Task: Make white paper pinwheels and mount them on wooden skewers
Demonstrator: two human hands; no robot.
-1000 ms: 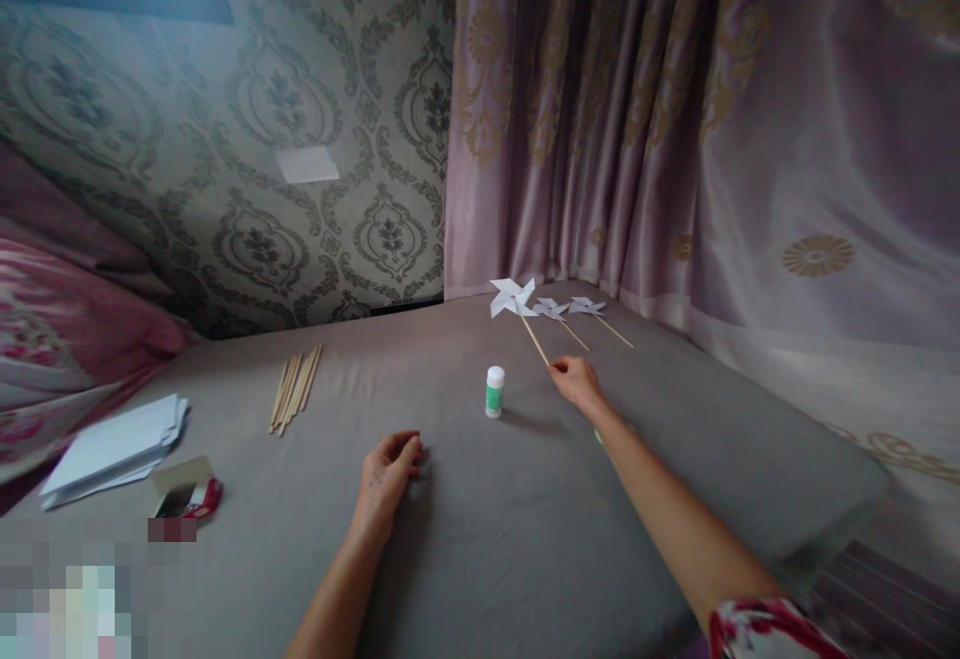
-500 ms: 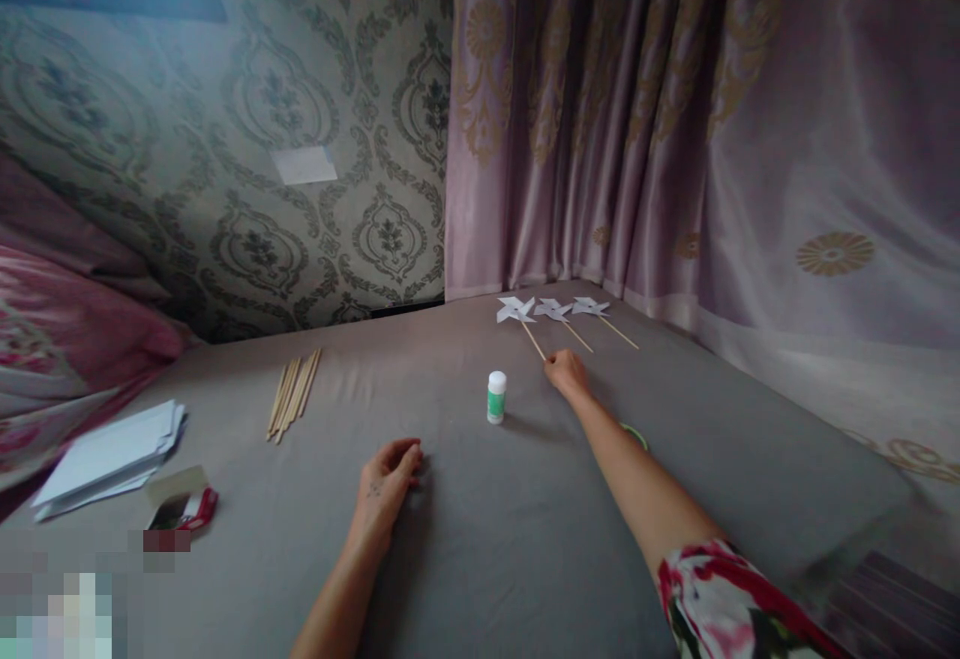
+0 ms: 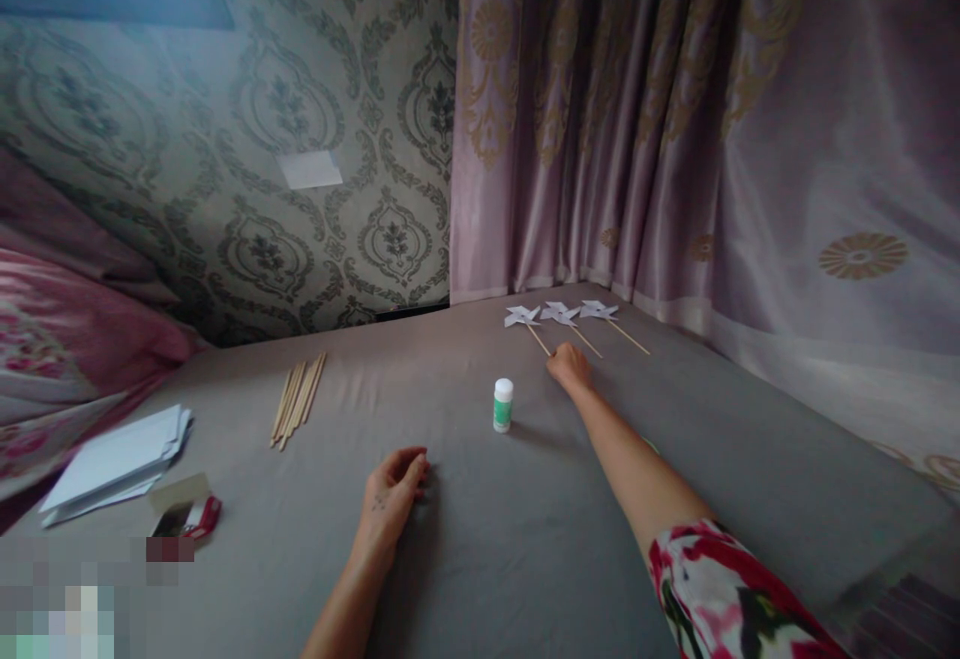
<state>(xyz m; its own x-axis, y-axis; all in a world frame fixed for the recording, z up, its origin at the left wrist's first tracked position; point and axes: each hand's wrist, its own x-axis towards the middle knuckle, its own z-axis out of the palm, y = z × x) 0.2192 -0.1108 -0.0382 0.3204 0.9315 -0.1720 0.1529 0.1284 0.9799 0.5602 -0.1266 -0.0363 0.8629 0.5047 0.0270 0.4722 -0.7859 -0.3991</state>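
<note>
At the far right of the grey sheet, my right hand (image 3: 570,367) is closed on the lower end of a pinwheel's stick. This white paper pinwheel (image 3: 523,316) lies leftmost of three in a row. Beside it are a middle pinwheel (image 3: 560,313) and a right-hand pinwheel (image 3: 598,310), each on a thin wooden stick. My left hand (image 3: 394,489) rests on the sheet nearer to me, its fingers curled in and thumb against the forefinger, with nothing visible in it. Between the hands stands a capped white and green glue stick (image 3: 502,407).
Several wooden sticks (image 3: 298,401) lie in a bundle on the left. Nearer are a stack of white paper (image 3: 116,464) and a small open red box (image 3: 187,517). A green ring-like thing (image 3: 651,445) is partly hidden behind my right forearm. Curtains (image 3: 585,119) hang along the far edge.
The view has shifted slightly, so everything sits a little further right. The held pinwheel has been lowered and lies flatter, in line with the other two. My left hand stays curled.
</note>
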